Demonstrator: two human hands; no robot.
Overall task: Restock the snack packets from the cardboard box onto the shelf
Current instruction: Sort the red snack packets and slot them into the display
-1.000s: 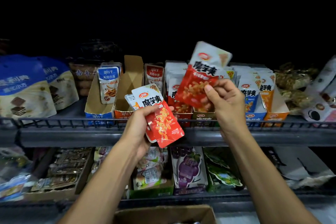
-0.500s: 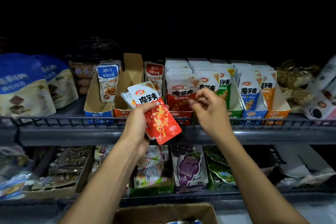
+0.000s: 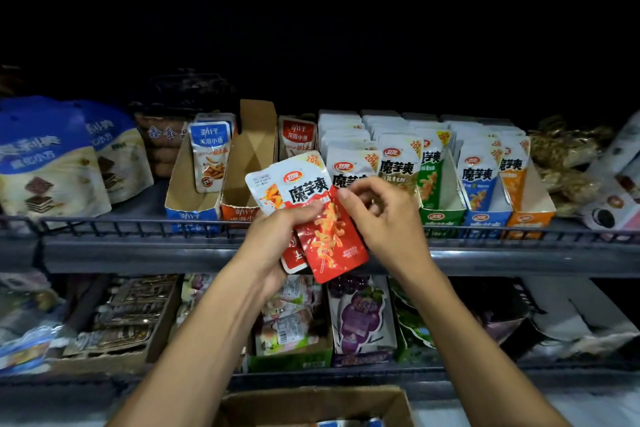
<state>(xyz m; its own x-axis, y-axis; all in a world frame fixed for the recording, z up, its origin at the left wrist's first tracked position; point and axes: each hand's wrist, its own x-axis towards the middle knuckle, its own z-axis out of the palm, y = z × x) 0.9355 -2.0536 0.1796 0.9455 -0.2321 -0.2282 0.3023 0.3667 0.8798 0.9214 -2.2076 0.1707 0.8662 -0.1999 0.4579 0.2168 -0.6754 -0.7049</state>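
Red-and-white snack packets (image 3: 320,218), a small fanned stack, sit gripped in the left hand (image 3: 273,239) before the wire-fronted shelf (image 3: 138,253); the right hand (image 3: 381,218) pinches the front packet's edge. The cardboard box (image 3: 311,406) is below.

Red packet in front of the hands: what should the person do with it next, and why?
Probably lift the red packet off the stack that the left hand grips and slot it into the red tray behind. The right hand already pinches its edge, and matching red packets stand there.
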